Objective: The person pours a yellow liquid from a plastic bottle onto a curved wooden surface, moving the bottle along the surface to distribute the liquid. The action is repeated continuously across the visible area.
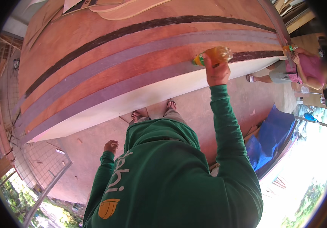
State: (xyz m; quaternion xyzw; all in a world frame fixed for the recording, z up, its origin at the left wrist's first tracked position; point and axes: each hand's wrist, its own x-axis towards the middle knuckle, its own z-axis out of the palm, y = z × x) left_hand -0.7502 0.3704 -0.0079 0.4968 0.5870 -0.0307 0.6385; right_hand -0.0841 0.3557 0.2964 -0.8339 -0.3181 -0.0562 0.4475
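My right hand (218, 71) is closed round a clear plastic bottle (217, 55) of yellow-orange drink with a green and yellow label or cap end. The bottle lies nearly sideways above the near edge of a large wooden table (157, 59); whether it touches the top I cannot tell. Grey and dark bands run along the reddish tabletop. My left hand (111, 146) hangs low beside my body, above the concrete floor, its fingers curled, and no object shows in it.
At the right a person (306, 67) holds a similar bottle (290, 48). A blue tarp (274, 134) covers something behind me on the right. Curved wooden pieces (129, 10) lie on the table's far side. A wire mesh panel (47, 162) stands at the lower left.
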